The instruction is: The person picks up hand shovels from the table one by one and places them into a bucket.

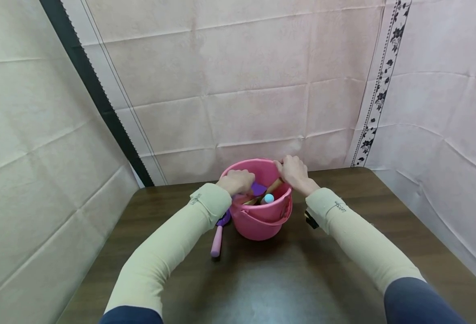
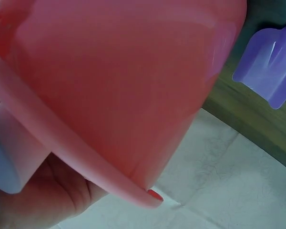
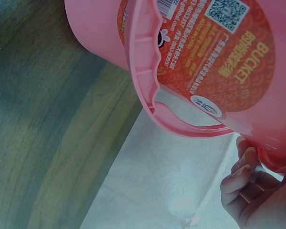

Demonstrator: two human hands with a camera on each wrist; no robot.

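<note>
A pink bucket (image 1: 258,228) stands on the table, its carrying handle (image 3: 188,128) hanging down outside. My left hand (image 1: 238,181) grips the rim at the left, fingers curled; the rim partly hides it in the left wrist view. At the right side, my right hand (image 1: 294,173) holds the rim, its curled fingertips (image 3: 243,172) against the outer wall. Inside the bucket are a purple tool (image 1: 258,188), a wooden handle (image 1: 276,184) and a pink handle with a light-blue end (image 1: 268,198). Their lower parts are hidden.
A small purple shovel (image 1: 217,238) with a pink handle lies on the dark wooden table (image 1: 258,288), left of the bucket. Pale creased cloth (image 1: 258,112) hangs behind the table's far edge and along both sides.
</note>
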